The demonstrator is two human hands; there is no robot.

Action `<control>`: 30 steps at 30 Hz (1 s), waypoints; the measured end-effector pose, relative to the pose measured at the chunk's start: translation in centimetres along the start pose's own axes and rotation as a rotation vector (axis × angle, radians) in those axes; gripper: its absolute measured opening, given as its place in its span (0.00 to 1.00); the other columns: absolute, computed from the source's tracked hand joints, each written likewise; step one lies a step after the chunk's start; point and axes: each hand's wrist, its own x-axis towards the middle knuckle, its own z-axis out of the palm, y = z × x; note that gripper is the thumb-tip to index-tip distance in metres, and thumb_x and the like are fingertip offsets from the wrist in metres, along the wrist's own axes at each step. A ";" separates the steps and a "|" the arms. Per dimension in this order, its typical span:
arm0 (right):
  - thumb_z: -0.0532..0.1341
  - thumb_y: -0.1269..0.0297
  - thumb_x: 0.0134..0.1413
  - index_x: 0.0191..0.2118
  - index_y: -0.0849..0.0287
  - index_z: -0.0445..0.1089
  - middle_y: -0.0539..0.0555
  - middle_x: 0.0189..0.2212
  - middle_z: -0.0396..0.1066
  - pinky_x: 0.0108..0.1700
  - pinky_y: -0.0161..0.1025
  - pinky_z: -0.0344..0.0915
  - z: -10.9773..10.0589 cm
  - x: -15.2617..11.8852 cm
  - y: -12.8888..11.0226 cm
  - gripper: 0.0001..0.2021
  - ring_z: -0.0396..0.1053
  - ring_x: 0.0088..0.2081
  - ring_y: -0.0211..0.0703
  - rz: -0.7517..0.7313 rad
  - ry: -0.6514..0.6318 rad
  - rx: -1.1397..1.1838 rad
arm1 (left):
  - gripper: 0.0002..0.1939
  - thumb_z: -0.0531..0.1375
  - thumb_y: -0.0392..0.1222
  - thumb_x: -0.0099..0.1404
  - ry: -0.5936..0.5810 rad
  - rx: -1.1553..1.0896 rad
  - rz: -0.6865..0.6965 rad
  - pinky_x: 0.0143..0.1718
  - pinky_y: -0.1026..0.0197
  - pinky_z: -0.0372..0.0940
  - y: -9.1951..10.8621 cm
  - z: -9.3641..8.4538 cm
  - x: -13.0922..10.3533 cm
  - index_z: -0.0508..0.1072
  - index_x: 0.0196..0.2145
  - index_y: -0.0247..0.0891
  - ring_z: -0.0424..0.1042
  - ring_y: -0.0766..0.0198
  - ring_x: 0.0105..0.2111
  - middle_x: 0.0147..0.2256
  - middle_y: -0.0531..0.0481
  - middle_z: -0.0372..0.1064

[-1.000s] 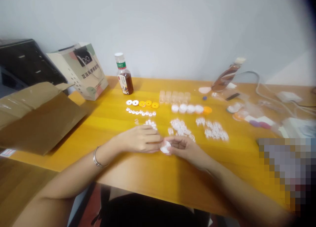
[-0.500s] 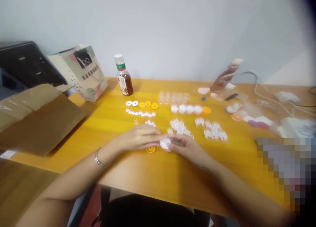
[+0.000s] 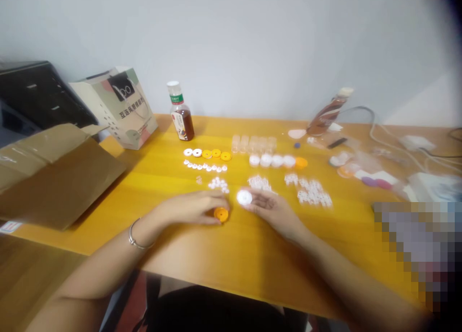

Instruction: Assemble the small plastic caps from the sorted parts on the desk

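My right hand is closed on a white round disc with a hole at its centre, pinched at the disc's right edge and held just above the table. To its left, my left hand curls over an orange round disc, thumb and fingers at the disc's left side and rim. Beyond the left hand lies a small pile of white pieces. White plastic parts lie in a heap behind the right hand, partly hidden by it. More white parts are spread farther right.
White and orange discs form a row, with small white pieces lined up below. Clear cups stand behind round caps. A drink bottle, paper bag and cardboard box are leftward; a leaning bottle and cables rightward.
My hands have moved apart. The white disc stays in my right hand, now turned face-on, while my left hand has shifted left and down onto the orange disc.
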 end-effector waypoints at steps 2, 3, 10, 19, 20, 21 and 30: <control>0.65 0.61 0.41 0.44 0.56 0.68 0.54 0.38 0.73 0.48 0.47 0.64 0.1 -0.1 -0.2 0.20 0.70 0.40 0.44 -0.013 0.055 -0.009 | 0.14 0.56 0.39 0.61 0.125 -0.200 -0.042 0.41 0.60 0.62 -0.3 -0.2 0.3 0.65 0.45 0.37 0.65 0.65 0.38 0.40 0.46 0.64; 0.65 0.61 0.41 0.44 0.56 0.68 0.54 0.38 0.73 0.48 0.47 0.64 0.2 -0.1 -0.2 0.20 0.70 0.40 0.44 -0.025 0.079 -0.013 | 0.15 0.56 0.39 0.61 0.187 -0.324 -0.065 0.40 0.60 0.63 -0.5 -0.3 0.5 0.62 0.47 0.38 0.65 0.65 0.37 0.40 0.46 0.64; 0.66 0.61 0.40 0.39 0.57 0.68 0.54 0.34 0.73 0.45 0.45 0.67 0.7 -0.4 -0.4 0.16 0.71 0.37 0.44 -0.100 0.161 -0.010 | 0.16 0.57 0.34 0.59 0.323 -0.773 -0.134 0.36 0.65 0.62 -1.1 0.6 1.5 0.61 0.46 0.35 0.64 0.71 0.34 0.36 0.49 0.62; 0.66 0.63 0.40 0.38 0.57 0.68 0.53 0.34 0.73 0.45 0.45 0.67 1.2 -0.6 -0.1 0.15 0.71 0.36 0.43 -0.109 0.136 -0.009 | 0.17 0.59 0.37 0.59 0.376 -0.668 -0.125 0.41 0.60 0.64 -0.6 1.9 1.9 0.61 0.45 0.35 0.67 0.67 0.37 0.39 0.46 0.64; 0.66 0.63 0.41 0.38 0.57 0.68 0.53 0.33 0.73 0.45 0.44 0.68 1.2 -0.6 -0.1 0.15 0.71 0.36 0.42 -0.105 0.131 -0.011 | 0.17 0.59 0.38 0.59 0.392 -0.612 -0.125 0.43 0.59 0.64 -0.5 2.0 1.9 0.61 0.46 0.36 0.68 0.66 0.39 0.40 0.46 0.64; 0.66 0.63 0.41 0.38 0.58 0.68 0.53 0.33 0.73 0.45 0.44 0.68 1.3 -0.6 0.0 0.15 0.71 0.36 0.42 -0.103 0.125 -0.012 | 0.18 0.59 0.38 0.59 0.407 -0.543 -0.126 0.44 0.58 0.64 -0.2 2.0 1.9 0.61 0.46 0.36 0.67 0.65 0.39 0.41 0.45 0.64; 0.65 0.66 0.41 0.39 0.58 0.68 0.52 0.32 0.74 0.44 0.42 0.69 1.4 -0.6 0.7 0.15 0.73 0.35 0.42 -0.151 0.050 0.020 | 0.16 0.54 0.43 0.64 0.401 0.026 -0.055 0.42 0.57 0.64 1.5 2.3 1.9 0.63 0.49 0.37 0.66 0.63 0.39 0.40 0.45 0.66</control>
